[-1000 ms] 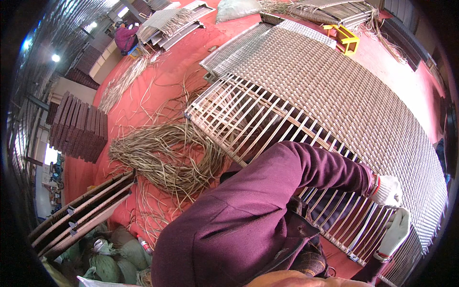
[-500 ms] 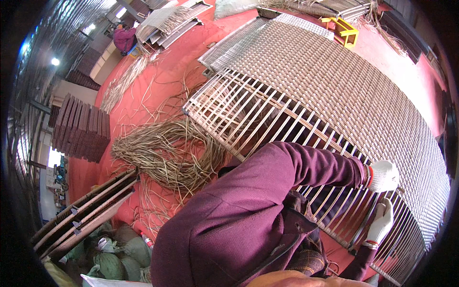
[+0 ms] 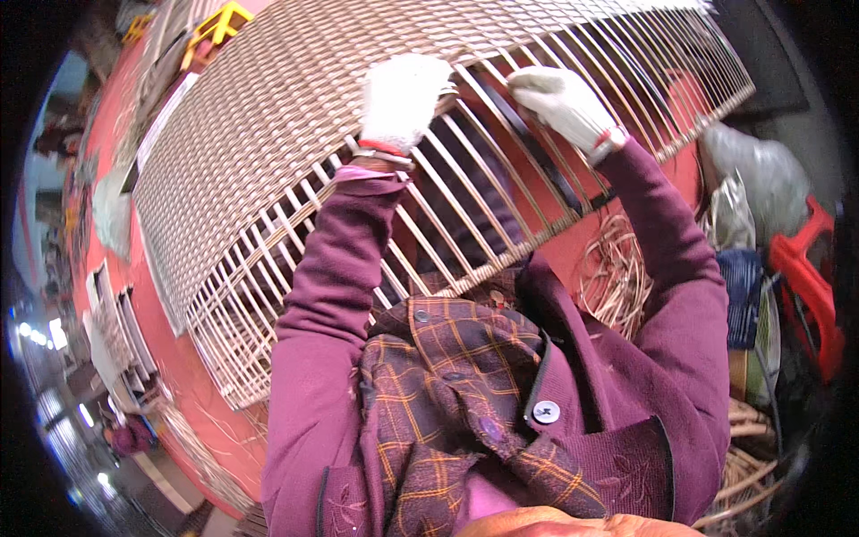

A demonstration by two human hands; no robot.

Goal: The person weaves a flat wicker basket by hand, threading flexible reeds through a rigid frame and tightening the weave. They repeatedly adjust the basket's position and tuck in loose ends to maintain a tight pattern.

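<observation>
A wide woven panel (image 3: 268, 107) of brownish-grey strands on a frame of parallel rods (image 3: 470, 192) lies in front of me. Its far part is woven; along the near edge the rods are bare. My left hand (image 3: 400, 100), in a white knitted glove, rests on the weave's edge with its fingers curled down. What those fingers grip is hidden. My right hand (image 3: 568, 109), gloved the same way, is over the bare rods a little to the right. Its fingers are bent together and point left; anything between them is too small to make out. A dark bar (image 3: 528, 134) runs beneath the rods between my hands.
Loose strands (image 3: 617, 277) lie in a heap on the red floor below the panel. At the right are a red plastic piece (image 3: 810, 286) and a clear plastic bag (image 3: 756, 174). A yellow stool (image 3: 215, 34) stands beyond the panel at upper left.
The view has swung round, so the panel now slants the other way. My hands, close together before, are farther apart, both at the weave's edge.
</observation>
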